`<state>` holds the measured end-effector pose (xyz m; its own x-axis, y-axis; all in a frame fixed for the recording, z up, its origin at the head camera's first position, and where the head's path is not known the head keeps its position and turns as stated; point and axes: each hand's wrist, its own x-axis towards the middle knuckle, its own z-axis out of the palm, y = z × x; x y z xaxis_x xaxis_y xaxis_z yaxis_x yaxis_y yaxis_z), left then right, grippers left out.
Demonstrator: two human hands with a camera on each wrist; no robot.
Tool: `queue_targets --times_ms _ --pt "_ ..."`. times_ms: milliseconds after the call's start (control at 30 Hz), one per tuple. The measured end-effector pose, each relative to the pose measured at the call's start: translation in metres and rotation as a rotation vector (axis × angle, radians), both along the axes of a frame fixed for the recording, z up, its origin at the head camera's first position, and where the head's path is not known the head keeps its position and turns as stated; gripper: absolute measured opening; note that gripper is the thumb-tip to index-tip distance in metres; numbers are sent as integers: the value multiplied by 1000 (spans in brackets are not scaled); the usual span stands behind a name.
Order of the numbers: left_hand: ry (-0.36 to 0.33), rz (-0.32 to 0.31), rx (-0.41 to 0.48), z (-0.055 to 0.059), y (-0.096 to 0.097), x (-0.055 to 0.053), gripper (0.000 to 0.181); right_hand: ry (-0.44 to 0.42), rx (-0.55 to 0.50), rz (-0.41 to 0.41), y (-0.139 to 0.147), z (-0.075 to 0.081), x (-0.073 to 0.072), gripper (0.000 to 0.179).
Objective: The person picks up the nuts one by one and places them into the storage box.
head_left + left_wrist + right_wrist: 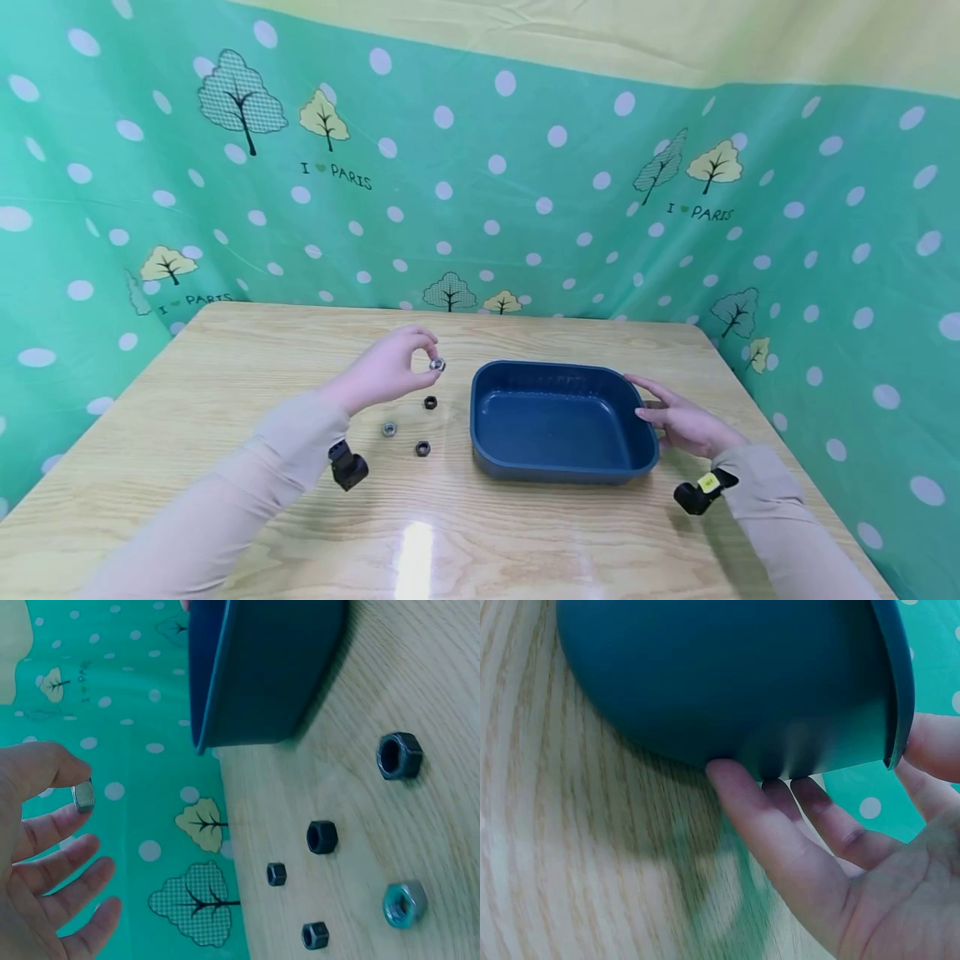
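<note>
My left hand (424, 357) hovers above the table and pinches a small silver nut (437, 364) between thumb and forefinger; the left wrist view shows the same nut (83, 796) at the fingertips, with the other fingers spread loosely. Just right of it stands a dark blue tray (562, 367) with nothing in it. My right hand (667, 412) rests against the tray's right side. In the right wrist view its straight fingers (780, 825) touch the outer wall of the tray (727, 682), with the thumb beyond the rim.
Loose nuts lie on the wooden table (225, 375) left of the tray: two dark ones (431, 402) (422, 448) and a silver one (389, 429). The left wrist view shows several dark nuts (322, 837) and a silver nut (405, 904). A green dotted curtain (525, 183) surrounds the table.
</note>
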<state>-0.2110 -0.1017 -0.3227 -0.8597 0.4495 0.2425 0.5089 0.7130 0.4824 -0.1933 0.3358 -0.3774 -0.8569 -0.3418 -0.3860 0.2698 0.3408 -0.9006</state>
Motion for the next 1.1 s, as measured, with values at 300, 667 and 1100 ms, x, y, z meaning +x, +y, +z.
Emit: queue_targets --times_ms 300,667,1100 --pt "-1 -38 13 3 26 -11 11 -1 4 10 1 1 -1 69" --pt "-1 -106 -29 14 58 -26 11 -4 0 8 -1 -2 -1 68" --pt "15 -173 -55 12 109 -37 13 0 -33 30 5 -6 0 68"
